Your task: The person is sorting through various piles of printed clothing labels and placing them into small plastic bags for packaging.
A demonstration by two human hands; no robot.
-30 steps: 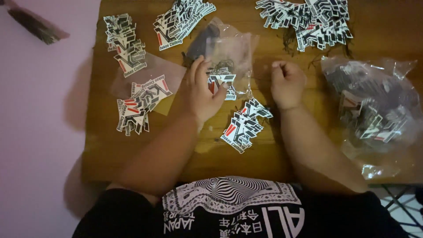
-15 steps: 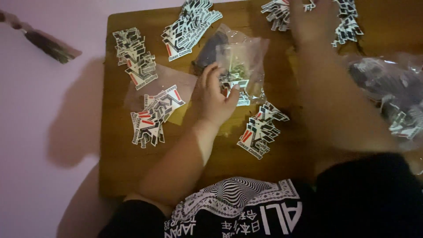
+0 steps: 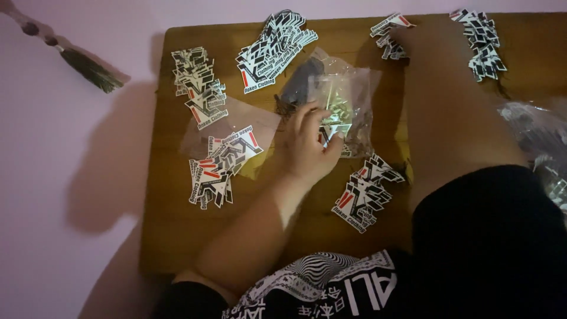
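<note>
Nearest to the person, a black-sleeved right arm is stretching across the wooden table (image 3: 177,236), and a loose stack of black, white and red die-cut stickers (image 3: 367,192) is lying just beside it, probably set within easy reach.

A little farther in, the left hand (image 3: 307,147) is resting on a small clear plastic bag (image 3: 345,103), fingers curled and pinching a sticker at the bag's edge, as if pinning the bag flat so it is not sliding about. Another clear bag with stickers on it (image 3: 227,156) is lying to the left of that hand, and two more sticker piles (image 3: 198,85) (image 3: 274,50) are sitting beyond it, spread apart so each batch is staying separate.

At the far edge, the right hand (image 3: 413,38) is reaching onto a sticker pile (image 3: 387,35); I cannot tell whether it is open or gripping. Another pile (image 3: 481,44) is lying to its right, and a crinkled bag (image 3: 534,133) is sitting at the table's right side.
</note>
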